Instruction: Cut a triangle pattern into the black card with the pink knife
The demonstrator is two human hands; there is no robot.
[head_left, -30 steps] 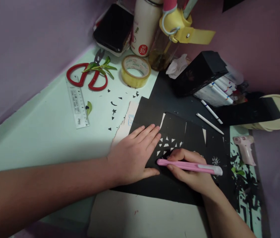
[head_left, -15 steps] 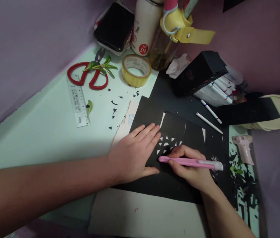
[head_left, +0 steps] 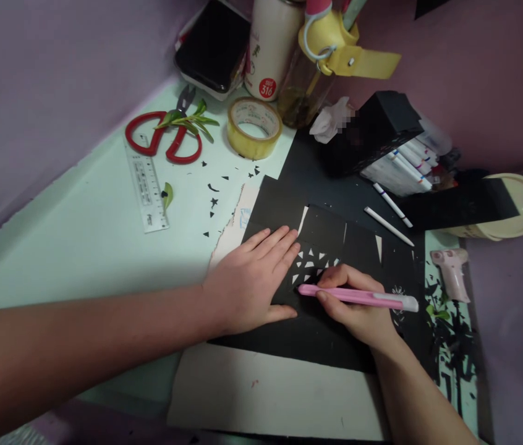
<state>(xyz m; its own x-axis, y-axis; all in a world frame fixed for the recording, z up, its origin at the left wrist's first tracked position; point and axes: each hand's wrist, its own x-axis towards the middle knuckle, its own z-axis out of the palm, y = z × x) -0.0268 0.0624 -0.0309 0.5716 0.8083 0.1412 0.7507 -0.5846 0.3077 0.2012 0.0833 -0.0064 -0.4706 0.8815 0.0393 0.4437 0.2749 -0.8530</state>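
From my remote view, I record a sheet of black card (head_left: 324, 228) at the centre and right of centre of the frame, lying over a pale board (head_left: 266, 395) whose bare part shows at lower centre. The card is pierced by a cluster of small openings just right of centre, with longer slots above them.

The left hand (head_left: 255, 287) is spread flat, fingers together and thumb held apart, palm down on the card; it grips nothing. The right hand (head_left: 363, 309) is closed in a writing hold around a pink pen-like tool (head_left: 358, 296), its fingers near the left end. I cannot make out the tip.

Assessment: I judge the card light and fairly stiff, but fragile where narrow strips divide the openings; those could tear or bend. It is best held by its uncut margins, under a flat palm. The tool looks light, rigid and smooth, perhaps slightly slippery; the barrel near its left end is the sound place to grasp.

Also noted: red-handled scissors (head_left: 157, 136) and a clear ruler (head_left: 150, 204), upper left.
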